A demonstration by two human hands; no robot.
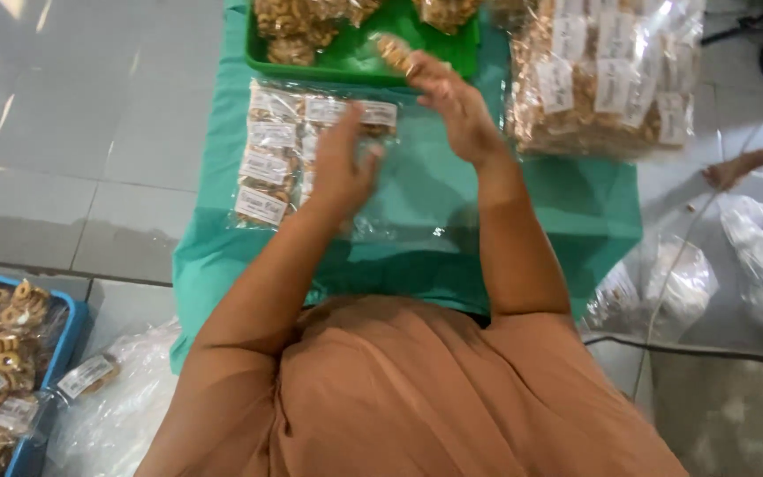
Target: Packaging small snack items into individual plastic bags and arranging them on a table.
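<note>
Fingertips of our right hand pinch a small snack packet over the green tray; our left hand, fingers loosely spread, rests on the large clear bag. Light, crinkly, brittle inside: we'd grip its edges.

Clear snack packets with white labels, spread across a green-covered worktop

A large clear bag lies flat at the centre, holding rows of small packets, each with a white rectangular label. Behind it a green tray carries more clear packets of brown ring snacks, one small packet lying at its front edge. At the upper right stands a big clear sack of labelled packets. At the lower left, a blue crate holds further ring-snack packets with white labels, and another labelled packet lies beside it.
</note>
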